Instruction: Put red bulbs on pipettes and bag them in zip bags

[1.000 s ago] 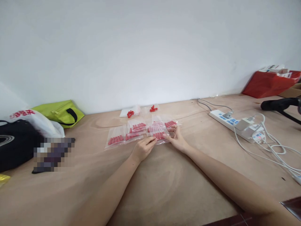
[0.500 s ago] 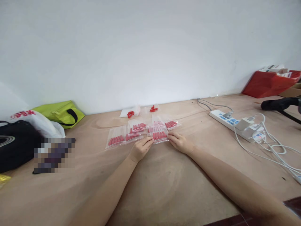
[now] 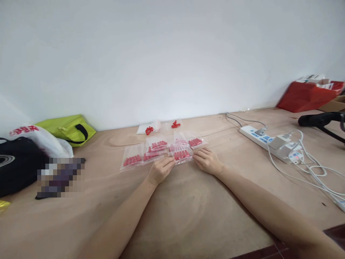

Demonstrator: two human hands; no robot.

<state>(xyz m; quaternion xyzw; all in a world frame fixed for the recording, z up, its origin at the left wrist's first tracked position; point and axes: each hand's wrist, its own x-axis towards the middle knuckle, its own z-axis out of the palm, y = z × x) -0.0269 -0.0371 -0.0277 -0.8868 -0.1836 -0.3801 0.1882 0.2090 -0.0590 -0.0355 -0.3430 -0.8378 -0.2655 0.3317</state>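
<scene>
A clear zip bag point(image 3: 182, 155) holding a row of red, finger-shaped pieces lies on the table in front of me. The fingers of my left hand point(image 3: 161, 169) are pinched together on its lower left corner. At its right edge rests my right hand point(image 3: 207, 161), fingers loosely bent and slightly apart, their tips beside the plastic. Similar filled bags lie around it: one at the far left point(image 3: 132, 157), overlapping ones point(image 3: 158, 145) left of centre, and another point(image 3: 197, 141) behind to the right.
Loose red pieces point(image 3: 149, 130) lie on plastic bags near the wall, with a second small pile point(image 3: 175, 124) beside them. A white power strip point(image 3: 254, 135) with plugs and tangled cables point(image 3: 314, 169) occupies the right. Leftward are a green bag point(image 3: 70, 126) and a black bag point(image 3: 23, 165).
My right hand has shifted slightly right, and its fingers have loosened from the bag's edge. My left hand stays at the lower left corner. The whole view has moved slightly.
</scene>
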